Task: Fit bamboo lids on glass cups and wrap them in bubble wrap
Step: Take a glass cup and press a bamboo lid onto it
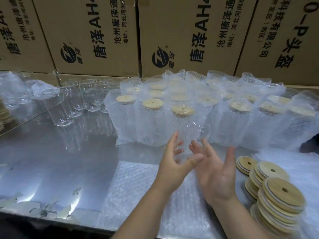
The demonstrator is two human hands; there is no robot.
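Note:
A clear glass cup (194,135) without a lid stands upright in the air over the table's middle. My left hand (172,161) holds its lower part, fingers behind the glass and thumb in front. My right hand (215,175) is beside it, palm turned up, with straight fingers that touch the cup's base. Under both hands a bubble wrap sheet (138,195) lies flat. Stacks of round bamboo lids (279,190) with centre holes sit to the right of my right hand.
Several lidded cups wrapped in bubble wrap (183,116) stand in rows behind my hands. Bare glass cups (57,107) stand at the back left on the shiny metal table (60,161). Printed cardboard boxes (96,35) wall off the back. More lids (3,116) show at the left edge.

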